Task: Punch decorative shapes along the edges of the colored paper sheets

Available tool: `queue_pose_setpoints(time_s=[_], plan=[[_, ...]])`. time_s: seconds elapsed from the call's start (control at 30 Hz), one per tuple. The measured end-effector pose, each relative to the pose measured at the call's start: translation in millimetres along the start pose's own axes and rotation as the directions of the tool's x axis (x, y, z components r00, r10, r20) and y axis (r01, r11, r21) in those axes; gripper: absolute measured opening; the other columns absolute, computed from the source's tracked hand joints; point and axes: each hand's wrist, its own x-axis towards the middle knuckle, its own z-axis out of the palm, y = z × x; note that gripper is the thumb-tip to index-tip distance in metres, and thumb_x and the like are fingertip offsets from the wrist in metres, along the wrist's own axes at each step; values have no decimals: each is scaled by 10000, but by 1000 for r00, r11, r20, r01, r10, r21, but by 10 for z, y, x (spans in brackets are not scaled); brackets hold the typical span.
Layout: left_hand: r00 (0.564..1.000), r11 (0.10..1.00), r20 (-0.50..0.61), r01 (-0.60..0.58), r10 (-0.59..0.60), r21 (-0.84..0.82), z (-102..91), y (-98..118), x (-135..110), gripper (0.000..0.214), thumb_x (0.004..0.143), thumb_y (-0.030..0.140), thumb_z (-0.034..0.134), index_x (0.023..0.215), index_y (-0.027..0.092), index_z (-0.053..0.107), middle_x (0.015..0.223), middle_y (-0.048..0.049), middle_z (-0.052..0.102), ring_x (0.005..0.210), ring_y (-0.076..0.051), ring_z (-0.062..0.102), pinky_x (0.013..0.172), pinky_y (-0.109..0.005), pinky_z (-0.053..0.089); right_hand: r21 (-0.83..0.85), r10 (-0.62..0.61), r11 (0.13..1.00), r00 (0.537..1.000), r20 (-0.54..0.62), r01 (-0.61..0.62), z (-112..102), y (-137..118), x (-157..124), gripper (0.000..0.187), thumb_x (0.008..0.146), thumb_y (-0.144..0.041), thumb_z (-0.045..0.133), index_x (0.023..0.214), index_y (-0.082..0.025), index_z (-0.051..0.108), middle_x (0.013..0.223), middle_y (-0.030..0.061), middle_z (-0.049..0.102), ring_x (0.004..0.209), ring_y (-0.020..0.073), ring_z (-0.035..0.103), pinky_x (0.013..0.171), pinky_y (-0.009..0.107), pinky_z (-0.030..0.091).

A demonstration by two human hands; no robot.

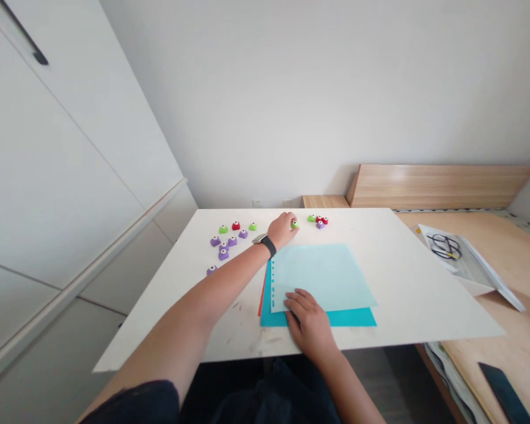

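My left hand (282, 231), with a watch on its wrist, reaches across to the table's far side. Its fingers are closed on a small green toy with one eye (295, 224). Flat near the table's front, my right hand (310, 321) rests with fingers stretched on a pale sheet with punched holes (320, 277). That sheet overlies a teal sheet (353, 318), and an orange sheet edge (261, 297) peeks out at the left. Left of my left hand stand several purple eye toys (232, 241), a red one (235, 225) and two green ones (253, 226).
Farther right at the back, a cluster holds a green eye toy (311, 218), red ones and a purple one (320, 225). Right of the white table (424, 294), a box with a black cable (444, 246) and a dark phone (506, 391) lie on a wooden surface. Cabinets (70, 206) line the left.
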Motion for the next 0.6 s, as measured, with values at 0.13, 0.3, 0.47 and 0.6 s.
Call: queue_pose_setpoints(time_s=[0.13, 0.3, 0.47, 0.6], plan=[[1000, 934, 1, 15, -15, -356, -385, -300, -1027, 226, 892, 303, 642, 1096, 223, 588, 1131, -65, 652, 937, -185, 678, 773, -293, 575, -30, 10, 1000, 999, 43, -9, -28, -19, 15, 257, 911, -90, 558, 1115, -209, 658, 1239, 77, 683, 1265, 276, 558, 1059, 476, 518], [978, 881, 174, 180, -114, -438, -572, -319, -2209, 242, 877, 331, 658, 1099, 236, 645, 1100, -56, 678, 857, -183, 687, 714, -284, 590, -60, -18, 998, 999, 44, 20, -1, 0, -4, 239, 931, -83, 543, 1104, -201, 660, 1244, 78, 681, 1278, 279, 551, 1060, 478, 517], [975, 903, 212, 154, -72, -401, -568, -277, -2442, 263, 894, 340, 647, 1139, 244, 663, 1098, -64, 673, 884, -189, 673, 785, -304, 577, -71, -23, 997, 999, 38, 26, 24, 19, -29, 248, 945, -88, 536, 1135, -189, 660, 1251, 91, 677, 1287, 289, 545, 1051, 486, 525], [978, 917, 198, 135, -63, -376, -707, -679, -2321, 309, 898, 404, 647, 1152, 230, 678, 1130, -81, 667, 887, -192, 660, 806, -322, 566, -54, -13, 998, 1000, 28, 14, 20, 19, -32, 226, 962, -111, 530, 1123, -193, 666, 1236, 89, 685, 1276, 282, 556, 1053, 485, 526]])
